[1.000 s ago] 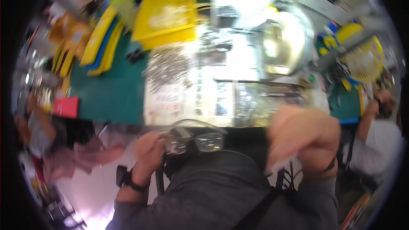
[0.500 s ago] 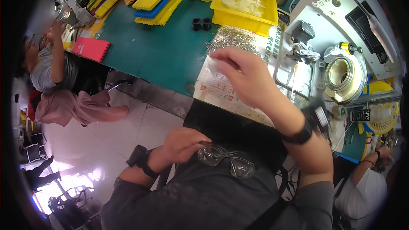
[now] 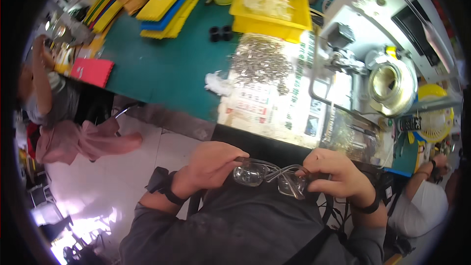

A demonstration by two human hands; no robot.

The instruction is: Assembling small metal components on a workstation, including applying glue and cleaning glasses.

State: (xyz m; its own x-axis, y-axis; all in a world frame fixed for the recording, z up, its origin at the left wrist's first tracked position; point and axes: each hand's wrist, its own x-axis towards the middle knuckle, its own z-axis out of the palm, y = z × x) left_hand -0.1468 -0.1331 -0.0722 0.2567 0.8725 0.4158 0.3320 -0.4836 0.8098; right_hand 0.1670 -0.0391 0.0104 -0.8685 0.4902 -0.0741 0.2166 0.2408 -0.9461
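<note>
A pair of clear safety glasses (image 3: pixel 267 175) sits in front of my chest, held by both hands. My left hand (image 3: pixel 211 166) grips the left lens and temple. My right hand (image 3: pixel 336 175) pinches the right side of the frame. Both wrists carry black bands. Beyond the hands, a printed sheet (image 3: pixel 274 103) lies on the green workbench (image 3: pixel 162 68) with a heap of small metal parts (image 3: pixel 260 61) on it.
A yellow bin (image 3: pixel 270 0) stands at the back, with yellow and blue trays (image 3: pixel 169 2) to its left. A grey machine with a round spool (image 3: pixel 390 81) fills the right side. One person sits at the far left (image 3: pixel 49 93), another at the lower right (image 3: pixel 422 201).
My right hand came down from above the metal parts to the glasses at my chest. Both hands now hold the glasses; earlier only the left one did.
</note>
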